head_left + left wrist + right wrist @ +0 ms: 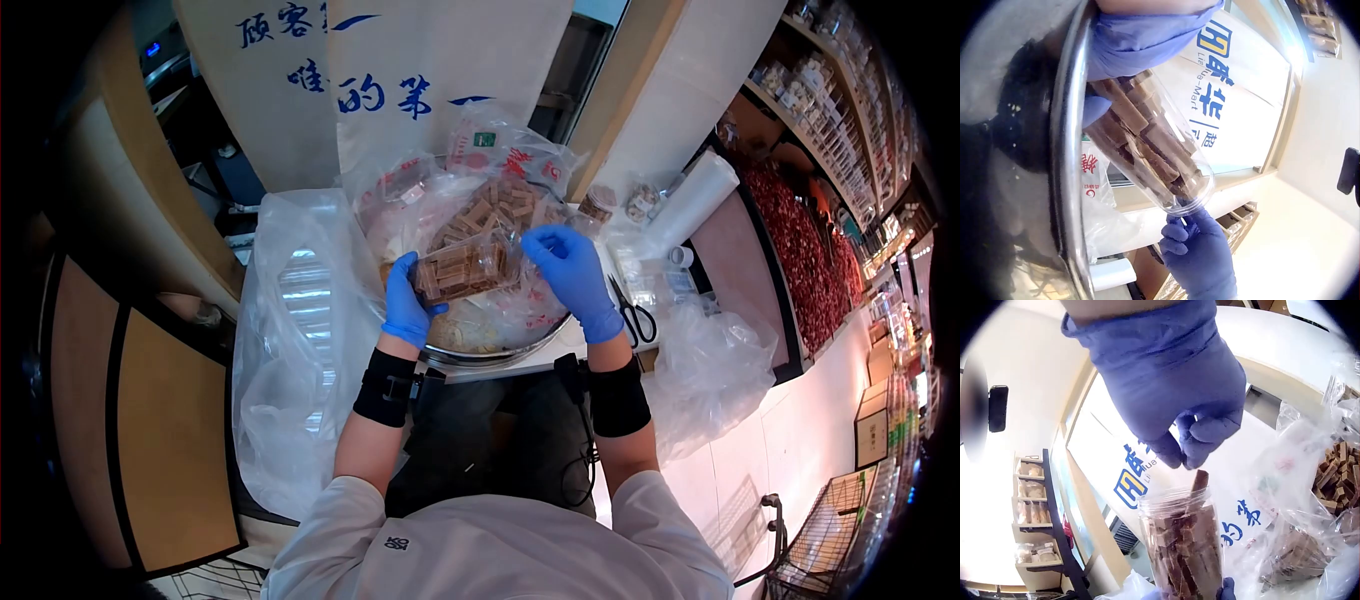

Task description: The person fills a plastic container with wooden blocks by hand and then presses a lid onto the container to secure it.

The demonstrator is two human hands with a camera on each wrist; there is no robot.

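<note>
My blue-gloved left hand [403, 308] holds a clear plastic jar [458, 272] filled with short brown sticks, tilted over a wide metal basin [490, 357]. In the right wrist view, one brown stick [1199, 480] pokes up out of the jar's open mouth. The gloved right hand [572, 275] is at that mouth, its thumb and fingers bent together right at the stick's upper end. Loose brown sticks [500, 205] lie heaped on clear printed plastic bags in the basin, just beyond the jar.
Black-handled scissors [637, 318] lie right of the basin, near a plastic roll [692, 203] and small filled jars [642, 203]. A large plastic bag [300, 380] with clear ribbed contents stands at left. Another crumpled bag [715, 365] hangs over the right edge.
</note>
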